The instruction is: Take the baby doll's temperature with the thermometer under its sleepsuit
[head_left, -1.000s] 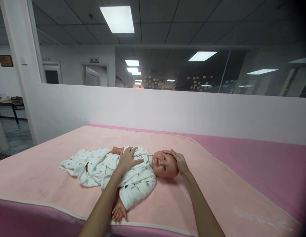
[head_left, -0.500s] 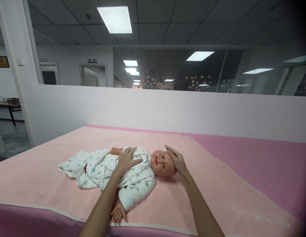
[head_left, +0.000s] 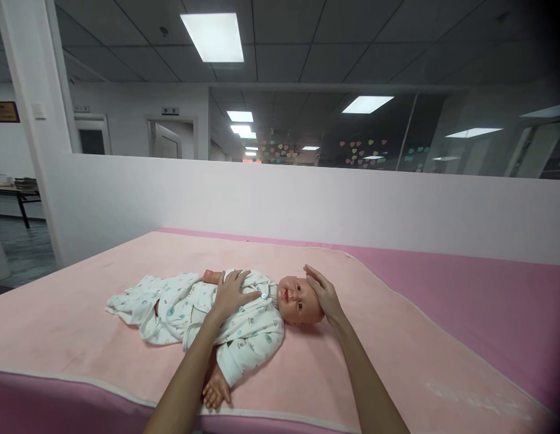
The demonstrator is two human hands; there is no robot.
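A baby doll [head_left: 257,325] in a white printed outfit lies on its back, its head [head_left: 298,301] to the right and its legs to the left. My left hand [head_left: 233,294] rests open on the doll's chest, fingers spread over the cloth. Against the crown of the head lies my right hand [head_left: 325,294], open, with its fingers stretched along the top. One bare doll hand [head_left: 217,389] sticks out of its sleeve near the front edge; the other arm [head_left: 211,276] points to the far side.
Under the doll is a peach pad [head_left: 388,349] with a pale border, spread over a pink surface [head_left: 501,307]. A white half wall [head_left: 307,202] with glass above stands behind. At the far left, a table [head_left: 15,191] holds a stack of books or papers.
Both hands keep their places on the doll, and the doll lies as before. Only a very slight shift of the camera view shows.
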